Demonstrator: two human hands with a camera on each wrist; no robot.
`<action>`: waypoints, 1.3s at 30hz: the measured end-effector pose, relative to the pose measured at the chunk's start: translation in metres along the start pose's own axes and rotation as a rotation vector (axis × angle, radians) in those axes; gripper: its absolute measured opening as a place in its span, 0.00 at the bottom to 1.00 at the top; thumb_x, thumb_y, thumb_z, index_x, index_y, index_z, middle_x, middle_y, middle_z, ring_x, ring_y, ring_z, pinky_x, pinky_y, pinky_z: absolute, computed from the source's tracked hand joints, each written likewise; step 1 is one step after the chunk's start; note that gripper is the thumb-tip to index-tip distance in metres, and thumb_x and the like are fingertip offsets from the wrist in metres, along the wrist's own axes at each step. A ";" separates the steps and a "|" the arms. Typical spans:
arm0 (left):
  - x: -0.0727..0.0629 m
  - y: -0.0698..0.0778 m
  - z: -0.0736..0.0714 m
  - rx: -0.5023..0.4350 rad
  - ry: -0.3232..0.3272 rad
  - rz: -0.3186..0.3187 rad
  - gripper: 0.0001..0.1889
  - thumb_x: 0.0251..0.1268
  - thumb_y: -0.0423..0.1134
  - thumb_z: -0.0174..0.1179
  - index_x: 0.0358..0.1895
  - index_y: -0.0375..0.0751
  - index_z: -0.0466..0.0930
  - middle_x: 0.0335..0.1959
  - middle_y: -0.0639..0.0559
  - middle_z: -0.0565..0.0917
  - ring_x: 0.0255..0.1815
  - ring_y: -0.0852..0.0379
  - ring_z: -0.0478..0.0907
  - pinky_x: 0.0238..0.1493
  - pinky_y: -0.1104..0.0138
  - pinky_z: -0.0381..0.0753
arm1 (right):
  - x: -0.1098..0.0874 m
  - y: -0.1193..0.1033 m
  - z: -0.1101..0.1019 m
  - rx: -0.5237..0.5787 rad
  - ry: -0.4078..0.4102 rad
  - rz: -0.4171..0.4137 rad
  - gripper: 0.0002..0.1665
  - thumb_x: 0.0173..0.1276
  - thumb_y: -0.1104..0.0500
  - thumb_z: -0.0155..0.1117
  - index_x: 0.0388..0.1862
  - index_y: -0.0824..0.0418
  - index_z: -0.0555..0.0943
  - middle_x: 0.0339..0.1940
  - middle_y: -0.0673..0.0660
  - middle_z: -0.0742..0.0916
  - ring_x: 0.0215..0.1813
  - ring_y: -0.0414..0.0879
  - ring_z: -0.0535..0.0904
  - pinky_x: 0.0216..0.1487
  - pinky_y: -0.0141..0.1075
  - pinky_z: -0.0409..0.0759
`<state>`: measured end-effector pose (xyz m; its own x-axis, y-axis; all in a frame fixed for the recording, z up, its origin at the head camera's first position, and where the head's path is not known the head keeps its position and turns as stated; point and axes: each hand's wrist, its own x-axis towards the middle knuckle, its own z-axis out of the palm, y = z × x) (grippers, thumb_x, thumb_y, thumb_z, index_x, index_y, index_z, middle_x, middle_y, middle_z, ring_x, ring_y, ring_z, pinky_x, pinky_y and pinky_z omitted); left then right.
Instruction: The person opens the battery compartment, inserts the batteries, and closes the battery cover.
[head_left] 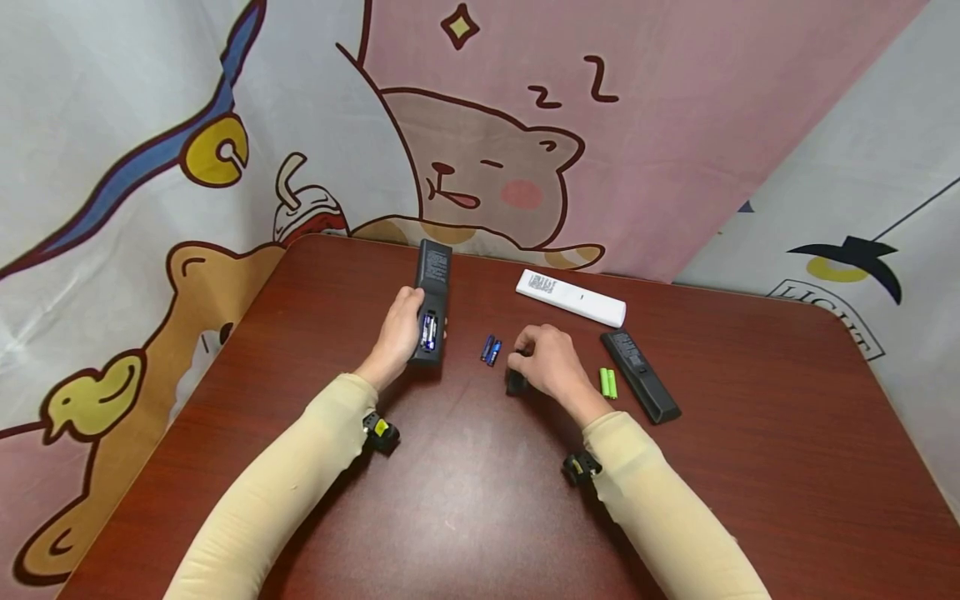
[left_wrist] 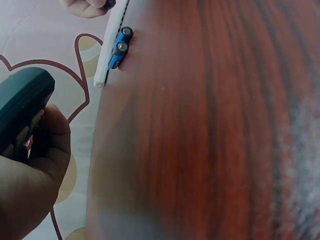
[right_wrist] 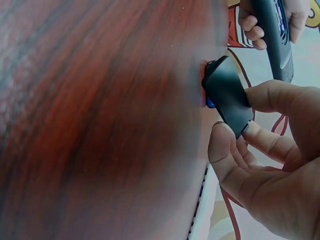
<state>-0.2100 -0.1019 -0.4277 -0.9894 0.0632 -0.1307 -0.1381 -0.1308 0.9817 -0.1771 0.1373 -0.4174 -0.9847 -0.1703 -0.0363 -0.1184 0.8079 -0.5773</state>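
Note:
My left hand grips a black remote control, its back turned up and its battery compartment uncovered. Batteries with blue and silver wrappers lie inside that compartment. Between my thumb and fingers, my right hand pinches a small black battery cover, held over the table to the right of the remote. Two blue batteries lie side by side on the table between my hands. In the left wrist view, the remote's button side shows beside my curled fingers.
Behind my right hand lies a white remote. A second black remote rests to the right, with two green batteries next to it. The brown table meets a cartoon-printed curtain at its back edge.

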 end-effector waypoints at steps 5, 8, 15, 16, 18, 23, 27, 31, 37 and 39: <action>0.001 0.000 0.000 0.000 -0.001 0.005 0.14 0.86 0.44 0.32 0.48 0.37 0.62 0.29 0.44 0.75 0.21 0.54 0.78 0.21 0.66 0.80 | 0.000 -0.002 -0.001 0.018 0.026 -0.006 0.08 0.63 0.59 0.72 0.38 0.62 0.84 0.42 0.60 0.85 0.41 0.52 0.78 0.44 0.45 0.79; 0.001 -0.001 0.000 -0.003 -0.003 0.006 0.14 0.86 0.44 0.31 0.48 0.37 0.62 0.29 0.44 0.75 0.20 0.54 0.78 0.21 0.66 0.80 | 0.000 -0.003 -0.001 0.027 0.036 -0.009 0.08 0.63 0.59 0.71 0.38 0.62 0.84 0.42 0.60 0.85 0.40 0.51 0.78 0.43 0.45 0.79; 0.001 -0.004 0.000 -0.004 -0.014 -0.002 0.14 0.86 0.44 0.31 0.48 0.38 0.61 0.29 0.44 0.75 0.21 0.54 0.78 0.20 0.65 0.79 | 0.000 -0.005 -0.004 0.048 0.041 -0.021 0.08 0.64 0.59 0.71 0.38 0.62 0.83 0.42 0.60 0.85 0.38 0.50 0.79 0.42 0.44 0.78; 0.001 -0.004 0.000 -0.003 -0.015 -0.003 0.14 0.86 0.45 0.31 0.48 0.38 0.61 0.29 0.43 0.75 0.21 0.54 0.78 0.20 0.65 0.79 | 0.000 -0.006 -0.004 0.052 0.041 -0.022 0.08 0.64 0.59 0.71 0.38 0.61 0.83 0.41 0.60 0.84 0.38 0.50 0.79 0.42 0.44 0.78; 0.001 -0.004 0.000 0.003 -0.018 -0.004 0.14 0.86 0.45 0.31 0.48 0.38 0.61 0.30 0.43 0.75 0.21 0.54 0.78 0.21 0.65 0.79 | 0.000 -0.007 -0.005 0.058 0.045 -0.028 0.07 0.64 0.59 0.71 0.38 0.61 0.83 0.40 0.59 0.84 0.37 0.49 0.79 0.41 0.43 0.78; 0.001 -0.005 0.001 0.005 -0.019 -0.005 0.14 0.86 0.45 0.31 0.48 0.38 0.61 0.30 0.43 0.75 0.22 0.53 0.78 0.21 0.65 0.80 | 0.001 -0.009 -0.005 0.071 0.048 -0.048 0.07 0.64 0.60 0.72 0.37 0.60 0.83 0.37 0.58 0.84 0.36 0.48 0.79 0.39 0.42 0.77; 0.002 -0.005 0.002 -0.002 -0.022 -0.006 0.14 0.86 0.45 0.31 0.48 0.38 0.61 0.30 0.42 0.75 0.22 0.53 0.78 0.21 0.65 0.80 | 0.002 -0.011 -0.005 0.076 0.044 -0.049 0.07 0.65 0.60 0.72 0.37 0.59 0.82 0.37 0.57 0.84 0.36 0.49 0.78 0.38 0.41 0.76; 0.002 -0.005 0.002 0.000 -0.026 -0.004 0.14 0.86 0.45 0.31 0.48 0.38 0.61 0.30 0.42 0.75 0.21 0.53 0.78 0.21 0.65 0.80 | 0.002 -0.014 -0.005 0.077 0.047 -0.052 0.07 0.65 0.59 0.72 0.37 0.59 0.82 0.36 0.57 0.84 0.37 0.49 0.78 0.38 0.41 0.75; 0.002 -0.005 0.004 -0.017 -0.021 -0.009 0.14 0.86 0.44 0.31 0.48 0.38 0.62 0.30 0.43 0.75 0.21 0.53 0.78 0.20 0.65 0.79 | 0.003 -0.017 -0.006 0.089 0.066 -0.061 0.07 0.63 0.59 0.73 0.34 0.58 0.81 0.33 0.55 0.83 0.34 0.47 0.77 0.36 0.39 0.73; 0.002 -0.006 0.004 -0.026 -0.020 -0.012 0.14 0.86 0.44 0.31 0.48 0.38 0.62 0.30 0.43 0.75 0.21 0.53 0.78 0.20 0.65 0.79 | 0.004 -0.018 -0.006 0.092 0.072 -0.063 0.07 0.63 0.59 0.72 0.34 0.58 0.81 0.32 0.55 0.83 0.33 0.47 0.77 0.35 0.39 0.73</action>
<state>-0.2108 -0.0967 -0.4328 -0.9866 0.0845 -0.1396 -0.1514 -0.1553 0.9762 -0.1794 0.1255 -0.4024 -0.9827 -0.1755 0.0592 -0.1714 0.7410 -0.6492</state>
